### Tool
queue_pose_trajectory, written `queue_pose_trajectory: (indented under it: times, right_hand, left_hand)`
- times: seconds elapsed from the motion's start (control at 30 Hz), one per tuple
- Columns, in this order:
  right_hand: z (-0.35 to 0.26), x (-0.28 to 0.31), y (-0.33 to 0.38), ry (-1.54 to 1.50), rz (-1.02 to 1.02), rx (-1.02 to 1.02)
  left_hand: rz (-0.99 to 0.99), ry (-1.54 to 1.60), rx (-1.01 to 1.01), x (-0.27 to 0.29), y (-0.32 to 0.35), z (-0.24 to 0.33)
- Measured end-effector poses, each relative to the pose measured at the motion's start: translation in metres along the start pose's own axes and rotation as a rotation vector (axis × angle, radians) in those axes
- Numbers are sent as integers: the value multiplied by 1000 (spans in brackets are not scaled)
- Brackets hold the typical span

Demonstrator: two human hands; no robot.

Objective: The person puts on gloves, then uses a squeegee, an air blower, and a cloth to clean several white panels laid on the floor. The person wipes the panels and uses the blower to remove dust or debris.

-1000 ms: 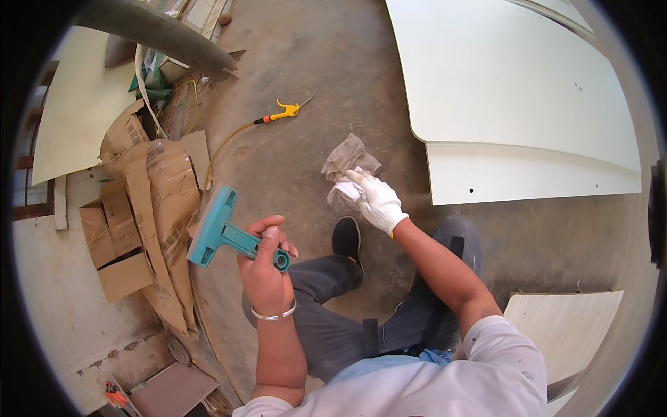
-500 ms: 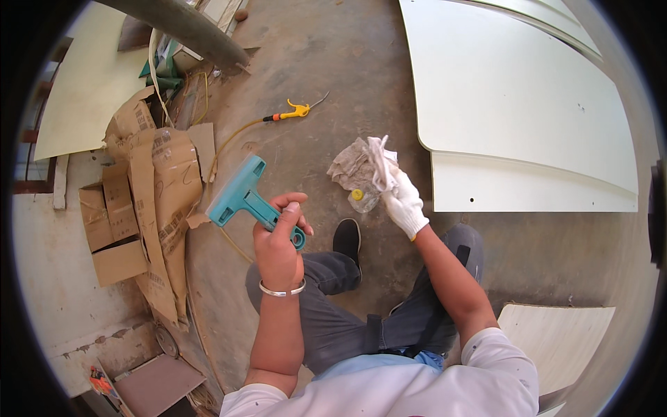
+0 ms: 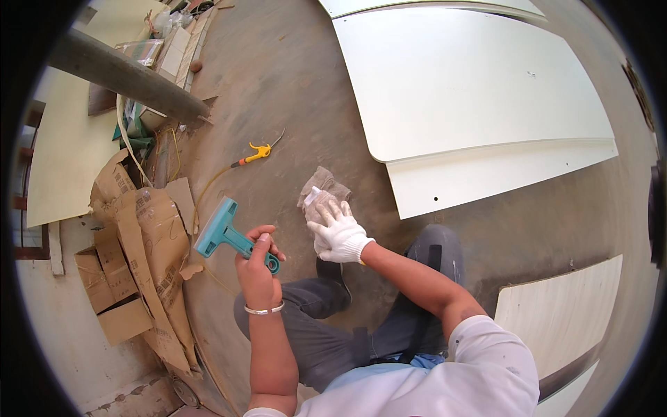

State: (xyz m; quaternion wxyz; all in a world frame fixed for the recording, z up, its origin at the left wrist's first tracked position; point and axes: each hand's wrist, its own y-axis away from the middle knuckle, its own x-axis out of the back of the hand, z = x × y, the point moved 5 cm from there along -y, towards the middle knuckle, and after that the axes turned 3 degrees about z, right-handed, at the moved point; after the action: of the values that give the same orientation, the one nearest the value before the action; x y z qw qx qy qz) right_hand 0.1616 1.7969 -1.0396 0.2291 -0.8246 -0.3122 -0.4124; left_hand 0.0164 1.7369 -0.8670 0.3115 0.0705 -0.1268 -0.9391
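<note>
Near printed cardboard [image 3: 161, 240], left hand [image 3: 259, 272] grips teal scraper [image 3: 224, 231]; right hand [image 3: 340, 235] splays over rags [image 3: 325, 185].

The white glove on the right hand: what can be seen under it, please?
Past the fingers of the gloved right hand, crumpled grey-brown cloth shows, with a small whitish patch. What lies directly beneath the palm is covered, so I cannot tell.

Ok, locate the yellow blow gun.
In the head view, the yellow blow gun lies on the floor, left of centre, beyond the teal scraper and grey rag.
</note>
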Motion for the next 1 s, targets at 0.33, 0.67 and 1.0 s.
queue_pose_trajectory:
  times: [0.33, 0.67, 1.0]
  right_hand:
    - [167, -10, -12, -2121, 855, -1123]
    - [210, -30, -77, -2240, 1390, -1091]
    - [208, -34, -70, -2134, 1527, -1052]
  left_hand:
    - [-65, 8, 28, -18, 12, 18]
    - [-114, 61, 58, -25, 22, 26]
    - [-198, 142, 77, -31, 22, 27]
